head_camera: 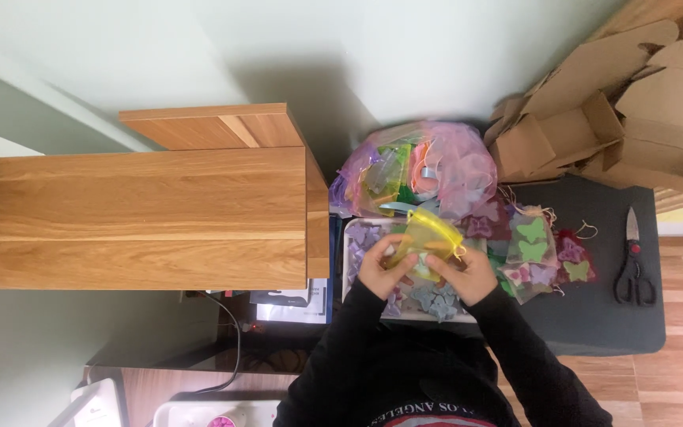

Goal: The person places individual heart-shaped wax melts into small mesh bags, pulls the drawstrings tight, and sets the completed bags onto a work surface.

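Both my hands hold a small yellow sheer pouch above a white tray. My left hand grips the pouch's left side. The pouch's lower right edge, by its drawstring, is pinched in my right hand. Several purple and grey butterfly-shaped pieces lie in the tray under my hands. Black sleeves cover both arms.
A heap of sheer coloured pouches lies behind the tray. Filled pouches with butterfly shapes sit on a dark surface to the right, with scissors further right. Folded cardboard boxes are stacked at the top right. A wooden shelf stands on the left.
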